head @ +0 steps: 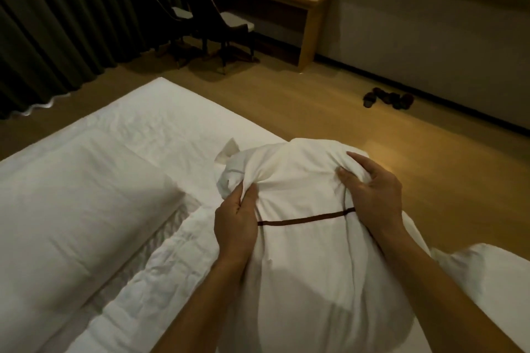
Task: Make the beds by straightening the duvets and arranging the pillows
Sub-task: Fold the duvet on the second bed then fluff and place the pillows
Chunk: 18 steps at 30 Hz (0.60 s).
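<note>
Left hand [236,218] & right hand [370,189] each grip bunched fabric at the striped pillow [301,209] top, fingers curled, prob. to plump it before placing.

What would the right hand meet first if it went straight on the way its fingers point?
The right hand already grips the pillow; its fingers point up-left into the bunched fabric, so it would likely just press deeper into that pillow.

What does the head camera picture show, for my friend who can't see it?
Two hands, left hand and right hand, grip a white pillow with a dark stripe over a white bed. Another pillow lies to the left.
</note>
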### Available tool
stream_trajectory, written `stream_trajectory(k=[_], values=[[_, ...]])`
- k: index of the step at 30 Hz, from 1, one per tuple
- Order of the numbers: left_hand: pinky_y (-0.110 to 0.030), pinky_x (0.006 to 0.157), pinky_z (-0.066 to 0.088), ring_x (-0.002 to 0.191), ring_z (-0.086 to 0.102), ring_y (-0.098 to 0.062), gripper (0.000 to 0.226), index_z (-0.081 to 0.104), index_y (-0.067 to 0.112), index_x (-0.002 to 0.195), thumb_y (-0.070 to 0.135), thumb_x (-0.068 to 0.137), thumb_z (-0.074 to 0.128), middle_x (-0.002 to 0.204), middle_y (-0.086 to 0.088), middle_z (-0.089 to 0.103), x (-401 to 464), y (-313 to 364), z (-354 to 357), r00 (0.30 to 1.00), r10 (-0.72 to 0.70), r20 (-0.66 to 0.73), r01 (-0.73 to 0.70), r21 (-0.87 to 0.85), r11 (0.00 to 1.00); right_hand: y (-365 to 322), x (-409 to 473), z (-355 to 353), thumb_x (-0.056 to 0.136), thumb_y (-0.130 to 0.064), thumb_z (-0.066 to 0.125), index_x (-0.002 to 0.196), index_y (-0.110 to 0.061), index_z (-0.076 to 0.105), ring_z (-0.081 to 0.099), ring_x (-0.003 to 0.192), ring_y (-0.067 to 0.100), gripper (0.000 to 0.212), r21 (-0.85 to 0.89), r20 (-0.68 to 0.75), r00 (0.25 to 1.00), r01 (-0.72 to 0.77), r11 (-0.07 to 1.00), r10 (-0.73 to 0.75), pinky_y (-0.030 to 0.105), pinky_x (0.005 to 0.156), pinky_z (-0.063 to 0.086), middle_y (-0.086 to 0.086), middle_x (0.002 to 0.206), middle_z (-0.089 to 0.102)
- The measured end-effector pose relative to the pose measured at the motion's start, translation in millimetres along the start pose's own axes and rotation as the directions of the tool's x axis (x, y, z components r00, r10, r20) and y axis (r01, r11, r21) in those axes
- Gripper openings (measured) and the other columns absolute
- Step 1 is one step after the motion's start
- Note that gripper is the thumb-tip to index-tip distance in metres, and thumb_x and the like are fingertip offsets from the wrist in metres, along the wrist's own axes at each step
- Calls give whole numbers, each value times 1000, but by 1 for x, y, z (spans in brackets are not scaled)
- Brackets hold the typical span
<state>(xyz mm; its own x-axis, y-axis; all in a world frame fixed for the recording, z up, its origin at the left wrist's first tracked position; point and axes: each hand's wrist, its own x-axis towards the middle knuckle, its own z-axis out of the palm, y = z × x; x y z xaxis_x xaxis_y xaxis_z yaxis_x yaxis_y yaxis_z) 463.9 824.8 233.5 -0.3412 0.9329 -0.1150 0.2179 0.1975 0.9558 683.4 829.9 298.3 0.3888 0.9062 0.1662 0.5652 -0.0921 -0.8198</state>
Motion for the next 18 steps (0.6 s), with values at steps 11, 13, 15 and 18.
stream_trajectory(k=[11, 13, 15, 18], values=[[-43, 95, 52, 104, 65, -15, 43, 67, 35, 124, 60, 95, 47, 114, 9, 72, 134, -3, 18, 985, -64, -160, 77, 72, 994, -2, 146, 110, 89, -35, 69, 123, -26, 70, 61, 117, 12, 35, 52, 212, 976, 43, 998, -53, 30, 103, 45, -4, 125, 69], [-42, 95, 52, 104, 65, -14, 47, 68, 36, 123, 62, 90, 46, 113, 10, 73, 156, -7, 23, 971, -85, -222, 102, 69, 992, 0, 175, 136, 89, -32, 70, 123, -24, 70, 61, 115, 11, 35, 60, 277, 958, 56, 997, -70, 24, 98, 42, -4, 124, 69], [-41, 96, 52, 106, 65, -11, 48, 69, 36, 121, 63, 88, 47, 114, 12, 72, 181, -12, 31, 950, -116, -290, 136, 51, 989, 3, 209, 166, 89, -30, 71, 122, -23, 71, 61, 112, 10, 34, 85, 349, 933, 69, 994, -94, 23, 95, 41, -2, 122, 70], [-41, 100, 50, 112, 64, -11, 50, 66, 35, 126, 62, 89, 47, 122, 11, 70, 220, -14, 48, 909, -178, -377, 210, 46, 977, 6, 258, 211, 89, -29, 70, 122, -22, 71, 61, 116, 13, 34, 119, 440, 889, 81, 990, -126, 27, 101, 43, -2, 123, 69]])
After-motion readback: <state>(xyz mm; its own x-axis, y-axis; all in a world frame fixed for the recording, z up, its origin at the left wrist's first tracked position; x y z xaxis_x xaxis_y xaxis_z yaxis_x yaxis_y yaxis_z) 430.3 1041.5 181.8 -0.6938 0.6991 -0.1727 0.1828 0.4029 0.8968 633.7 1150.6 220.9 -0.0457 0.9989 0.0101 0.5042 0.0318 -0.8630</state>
